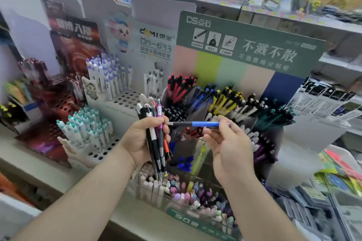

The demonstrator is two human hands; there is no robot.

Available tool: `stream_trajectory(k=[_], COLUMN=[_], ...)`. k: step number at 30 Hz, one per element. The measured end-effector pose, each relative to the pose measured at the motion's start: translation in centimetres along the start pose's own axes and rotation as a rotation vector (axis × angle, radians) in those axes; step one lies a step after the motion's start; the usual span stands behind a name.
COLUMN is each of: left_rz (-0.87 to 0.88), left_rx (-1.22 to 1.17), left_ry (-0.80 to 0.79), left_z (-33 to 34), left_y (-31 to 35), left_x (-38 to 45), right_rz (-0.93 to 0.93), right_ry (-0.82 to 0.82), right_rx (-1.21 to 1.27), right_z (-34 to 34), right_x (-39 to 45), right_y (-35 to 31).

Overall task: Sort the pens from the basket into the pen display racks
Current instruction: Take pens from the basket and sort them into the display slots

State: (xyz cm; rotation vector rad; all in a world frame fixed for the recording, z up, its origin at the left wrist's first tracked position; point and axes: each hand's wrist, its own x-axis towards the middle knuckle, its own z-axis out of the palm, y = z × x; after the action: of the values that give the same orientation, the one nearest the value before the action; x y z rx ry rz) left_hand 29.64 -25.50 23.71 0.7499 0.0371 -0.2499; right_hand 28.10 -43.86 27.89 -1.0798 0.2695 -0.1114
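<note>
The left hand [142, 138] gripped a bundle [156, 135] of pens upright, and the right hand [228, 142] pinched a blue pen [197, 123] level above the racks [215, 103]. It likely belonged with the blue pens [203, 91]; tilting it tip-down before lowering would serve.

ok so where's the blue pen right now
In the head view, the blue pen lies level, pinched in the right hand, beside the left hand's pen bundle.
</note>
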Motion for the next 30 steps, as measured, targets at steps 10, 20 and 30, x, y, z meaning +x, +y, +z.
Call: stream_trajectory(k=[10, 20, 30], left_rz=[0.046, 0.025, 0.006], left_rx=[0.146, 0.138, 0.162], left_ry=[-0.057, -0.071, -0.068], left_z=[2.8, 3.0, 2.6], left_y=[2.7, 3.6, 3.5], left_x=[1.6, 2.7, 2.3], right_rz=[-0.9, -0.841, -0.455], right_ry=[0.124, -0.088, -0.175], right_rx=[-0.489, -1.217, -1.595], right_z=[1.9, 6.0, 8.6], right_x=[5.9, 9.8, 10.5], right_y=[-7.6, -7.0, -6.2])
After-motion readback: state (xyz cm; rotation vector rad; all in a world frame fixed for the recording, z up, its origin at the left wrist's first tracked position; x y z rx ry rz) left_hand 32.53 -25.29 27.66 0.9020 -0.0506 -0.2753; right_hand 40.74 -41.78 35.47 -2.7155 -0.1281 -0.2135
